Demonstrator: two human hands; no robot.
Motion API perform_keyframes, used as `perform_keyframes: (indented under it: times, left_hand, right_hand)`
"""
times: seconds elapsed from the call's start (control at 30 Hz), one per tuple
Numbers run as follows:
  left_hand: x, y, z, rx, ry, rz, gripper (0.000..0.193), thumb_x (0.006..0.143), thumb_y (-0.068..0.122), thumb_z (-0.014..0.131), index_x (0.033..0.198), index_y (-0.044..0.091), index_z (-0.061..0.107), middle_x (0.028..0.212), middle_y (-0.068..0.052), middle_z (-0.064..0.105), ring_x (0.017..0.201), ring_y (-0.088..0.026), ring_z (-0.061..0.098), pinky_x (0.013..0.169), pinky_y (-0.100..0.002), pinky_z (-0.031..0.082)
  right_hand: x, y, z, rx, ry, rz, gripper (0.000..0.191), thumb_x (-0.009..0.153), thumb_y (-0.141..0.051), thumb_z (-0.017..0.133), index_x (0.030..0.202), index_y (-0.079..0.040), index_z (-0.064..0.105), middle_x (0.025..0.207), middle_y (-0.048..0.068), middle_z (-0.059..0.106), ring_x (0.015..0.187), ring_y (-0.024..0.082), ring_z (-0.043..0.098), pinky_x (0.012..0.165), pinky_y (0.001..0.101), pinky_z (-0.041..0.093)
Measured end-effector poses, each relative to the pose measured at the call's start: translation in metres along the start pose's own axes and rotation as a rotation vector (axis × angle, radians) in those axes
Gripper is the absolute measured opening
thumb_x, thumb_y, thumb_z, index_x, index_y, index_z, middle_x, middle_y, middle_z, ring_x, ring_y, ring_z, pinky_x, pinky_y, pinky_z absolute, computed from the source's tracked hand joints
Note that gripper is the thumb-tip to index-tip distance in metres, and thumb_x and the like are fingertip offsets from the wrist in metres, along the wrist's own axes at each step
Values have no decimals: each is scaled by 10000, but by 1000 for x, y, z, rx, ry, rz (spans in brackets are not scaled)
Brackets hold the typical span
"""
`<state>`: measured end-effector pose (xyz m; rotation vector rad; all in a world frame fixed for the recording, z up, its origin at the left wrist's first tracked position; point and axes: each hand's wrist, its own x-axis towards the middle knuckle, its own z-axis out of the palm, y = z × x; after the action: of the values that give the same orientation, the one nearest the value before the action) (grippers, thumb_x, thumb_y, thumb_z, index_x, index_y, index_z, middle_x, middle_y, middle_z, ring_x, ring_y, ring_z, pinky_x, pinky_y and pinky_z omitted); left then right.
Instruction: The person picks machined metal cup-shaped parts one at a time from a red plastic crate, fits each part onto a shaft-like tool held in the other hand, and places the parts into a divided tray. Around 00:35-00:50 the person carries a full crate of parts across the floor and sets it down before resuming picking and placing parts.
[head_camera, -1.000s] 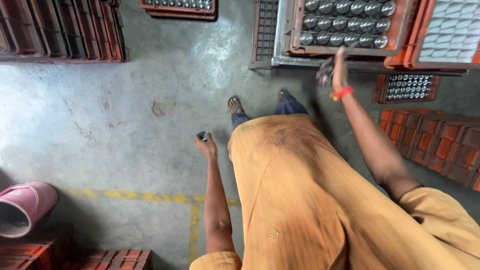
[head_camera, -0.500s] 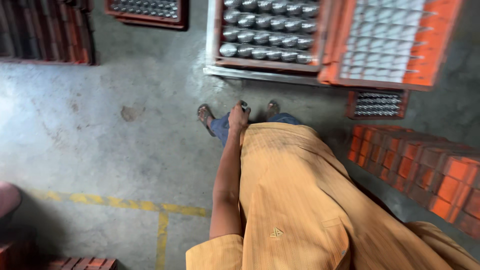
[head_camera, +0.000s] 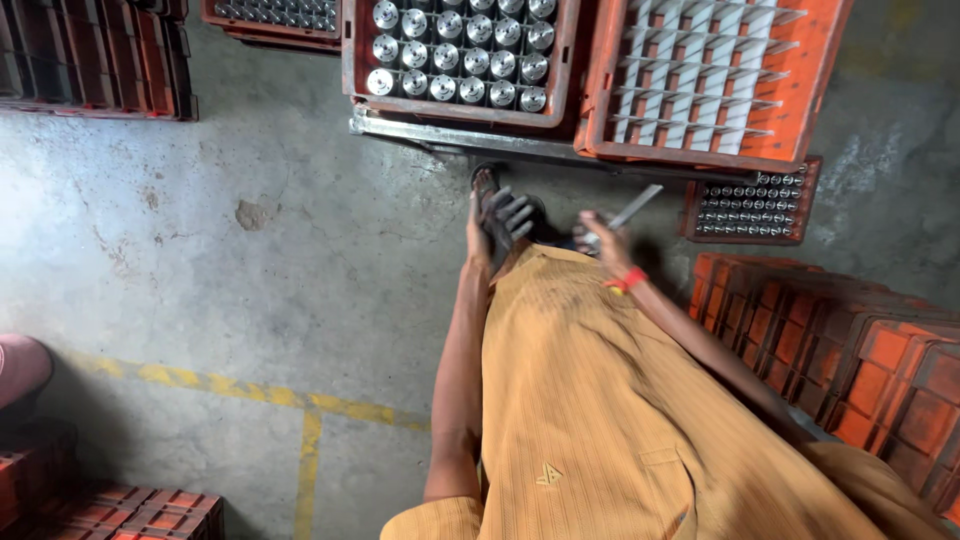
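Note:
I stand on a concrete floor in a long orange shirt, looking down. My left hand (head_camera: 500, 218) is dirty, its fingers spread, and holds nothing; it hangs over my sandalled foot (head_camera: 486, 182). My right hand (head_camera: 600, 236), with a red band at the wrist, grips a thin flat metal strip (head_camera: 636, 207) that points up to the right. Just ahead lies an orange crate of round metal parts (head_camera: 460, 50) on a metal frame, next to an orange crate with white dividers (head_camera: 715, 75).
A small tray of small metal pieces (head_camera: 752, 200) lies on the floor at right. Stacked orange crates (head_camera: 850, 350) stand at right, dark crates (head_camera: 90, 55) at top left, more crates (head_camera: 120, 510) at bottom left. A yellow floor line (head_camera: 250, 392) crosses below.
I have stepped toward the crates. My left hand has swung forward and opened its fingers. My right hand has come down from the crate and now holds the metal strip.

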<state>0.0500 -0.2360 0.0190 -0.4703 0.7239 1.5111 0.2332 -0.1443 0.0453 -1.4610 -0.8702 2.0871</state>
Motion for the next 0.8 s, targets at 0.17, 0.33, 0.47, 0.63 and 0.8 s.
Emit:
perform_keyframes:
  times: [0.17,0.33,0.47,0.63,0.8]
  left_hand:
    - [16,-29,4,566,333,209,533,997,482,603,1269,27,665,1198,-190,696,971,-254,646,833,-442,498]
    - [-9,1,-64,985,573,667,345,932,289,721,1132,9,711,1075,-170,764,970,-284,701,893,-403,549]
    - [-65,3,-135,1362,931,407,390,851,315,784,1088,15,713,1030,-168,763,947,-324,728,864,-430,555]
    - [-105,-51,-175,1820,823,-256,372,949,371,655,1166,72,694,1138,-206,731,1079,-416,682,890,-511,547]
    - [-86,-84,-179,1727,643,-250,403,933,399,653,1179,82,693,1152,-214,727,1100,-419,678,905,-517,549]
  right_hand:
    - [4,-3,24,-1539,-733,-643,485,668,-61,747,1152,-91,765,900,163,743,750,333,694,675,490,566]
    - [-2,7,-59,-782,-61,74,282,904,-271,657,1146,-139,717,819,97,726,662,218,651,529,376,458]
    - [-26,24,-165,-356,386,366,367,996,-462,562,1150,-153,687,797,57,705,623,162,631,471,316,429]
    - [-38,37,-250,-87,557,242,711,1054,-762,413,1138,-101,661,844,50,667,657,168,628,514,316,476]
    - [-7,3,-239,-33,556,-127,721,1083,-790,358,1274,-106,483,877,107,677,617,194,620,496,321,485]
